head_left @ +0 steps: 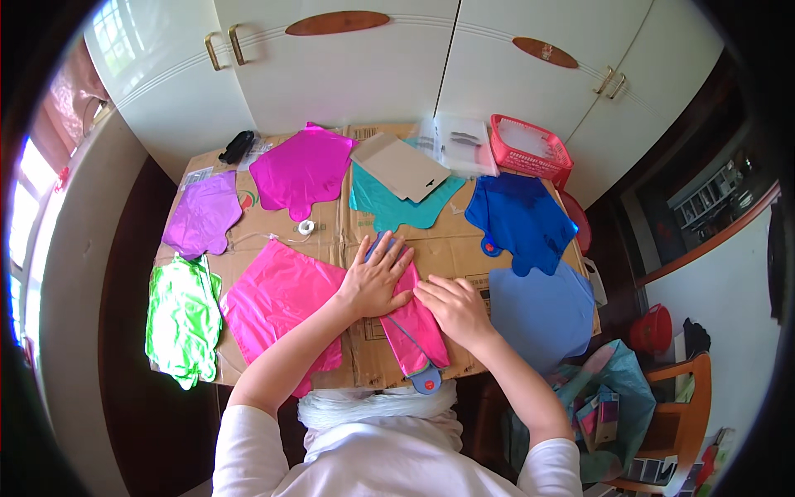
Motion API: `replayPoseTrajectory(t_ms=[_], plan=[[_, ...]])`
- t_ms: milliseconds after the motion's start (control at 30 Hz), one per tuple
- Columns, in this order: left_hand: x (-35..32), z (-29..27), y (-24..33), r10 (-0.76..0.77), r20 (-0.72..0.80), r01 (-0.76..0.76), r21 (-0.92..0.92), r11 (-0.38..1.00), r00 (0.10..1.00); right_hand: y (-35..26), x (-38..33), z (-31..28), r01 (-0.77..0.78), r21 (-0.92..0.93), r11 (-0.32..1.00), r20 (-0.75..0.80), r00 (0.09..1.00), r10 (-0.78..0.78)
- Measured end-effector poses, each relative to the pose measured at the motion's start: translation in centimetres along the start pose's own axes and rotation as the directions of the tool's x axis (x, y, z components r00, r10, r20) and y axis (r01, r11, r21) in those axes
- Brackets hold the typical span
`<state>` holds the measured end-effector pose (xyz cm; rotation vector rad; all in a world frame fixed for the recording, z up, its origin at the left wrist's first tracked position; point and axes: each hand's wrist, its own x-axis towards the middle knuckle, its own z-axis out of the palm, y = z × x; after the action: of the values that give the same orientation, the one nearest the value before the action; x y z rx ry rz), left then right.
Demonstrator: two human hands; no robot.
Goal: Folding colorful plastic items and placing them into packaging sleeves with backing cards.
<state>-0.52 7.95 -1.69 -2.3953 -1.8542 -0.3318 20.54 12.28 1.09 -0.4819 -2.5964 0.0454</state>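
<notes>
A pink foil balloon (414, 331), folded into a long narrow strip, lies on the cardboard table top before me. Along it runs a grey-blue edge, ending near me in a round blue tab (426, 381) with a red dot. My left hand (374, 282) lies flat on the strip's far part, fingers spread. At the strip's right edge rests my right hand (455, 308), its fingers stretched toward the left hand and lying close together on the foil. Left of the strip a larger pink foil balloon (277, 298) is spread flat, partly under my left forearm.
Around lie foil balloons in magenta (302, 170), purple (203, 214), green (184, 319), teal (406, 205), dark blue (522, 219) and light blue (542, 319). A brown card packet (402, 166), white ribbon roll (306, 226) and red basket (530, 145) stand farther back. A chair (683, 414) is at right.
</notes>
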Motion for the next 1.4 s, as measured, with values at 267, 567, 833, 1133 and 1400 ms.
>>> replayPoseTrajectory(t_ms=[267,567,833,1133,1400], plan=[[-0.3,0.1,-0.4,-0.001,0.021,0.002,-0.016,1.000,1.000,0.7,-2.0,-0.6,0.071,0.043,0.997,0.158,0.984,-0.077],[0.0,-0.1,-0.6,-0.037,0.052,0.037,0.000,0.999,0.998,-1.9,-4.8,-1.7,0.087,0.220,0.972,0.335,0.929,-0.159],[-0.2,-1.8,-0.6,-0.380,-0.147,0.358,-0.158,0.920,0.913,-3.3,-4.2,0.4,0.034,0.172,0.985,0.135,0.989,-0.058],[-3.9,0.2,1.5,-0.615,0.170,0.345,-0.922,0.176,0.770,-3.7,-3.5,0.2,0.043,0.152,0.987,0.117,0.991,-0.061],[-3.7,-2.9,2.0,-0.399,0.088,0.409,-0.229,0.883,0.913,-3.7,-3.1,0.3,0.016,0.208,0.978,0.128,0.991,-0.043]])
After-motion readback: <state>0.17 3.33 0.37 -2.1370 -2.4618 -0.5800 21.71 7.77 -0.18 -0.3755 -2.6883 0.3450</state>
